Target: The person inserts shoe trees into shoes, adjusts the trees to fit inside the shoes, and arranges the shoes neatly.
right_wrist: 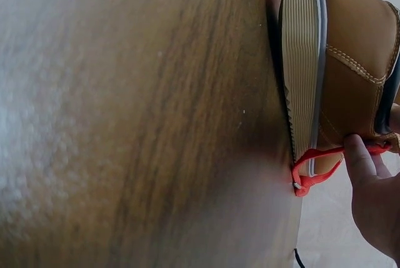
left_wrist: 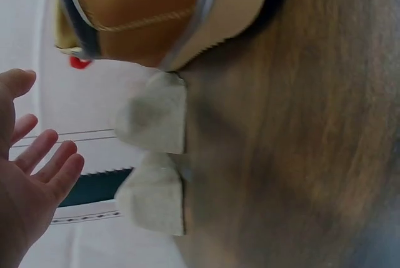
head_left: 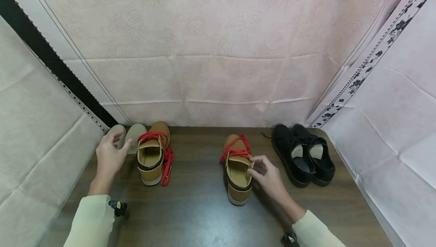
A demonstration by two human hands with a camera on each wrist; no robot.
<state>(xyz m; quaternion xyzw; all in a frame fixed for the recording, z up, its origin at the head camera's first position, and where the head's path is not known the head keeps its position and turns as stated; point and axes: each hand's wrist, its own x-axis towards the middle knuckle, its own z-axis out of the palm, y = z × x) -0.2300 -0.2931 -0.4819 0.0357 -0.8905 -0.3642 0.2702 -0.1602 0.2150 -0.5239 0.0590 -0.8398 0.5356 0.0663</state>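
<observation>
A tan lace-up shoe (head_left: 237, 195) with red laces (head_left: 238, 152) stands on the wooden surface, its toe pointing away. My right hand (head_left: 267, 177) pinches the right side of its collar, thumb at the opening and fingers on the outer side; the right wrist view shows the fingers on the tan upper (right_wrist: 356, 37). Farther left stands the matching tan shoe (head_left: 150, 175), its red laces trailing on its right. My left hand (head_left: 110, 154) hovers beside it with fingers spread, holding nothing. Past that hand are two pale grey shoes (left_wrist: 156, 118), partly hidden in the head view.
A pair of black lace-up shoes (head_left: 299, 160) stands at the right, close to the side cloth. Pale patterned cloth (head_left: 218, 50) rises behind the wooden surface (head_left: 190, 216) and along both sides. A dark band (head_left: 58, 58) runs down the left corner.
</observation>
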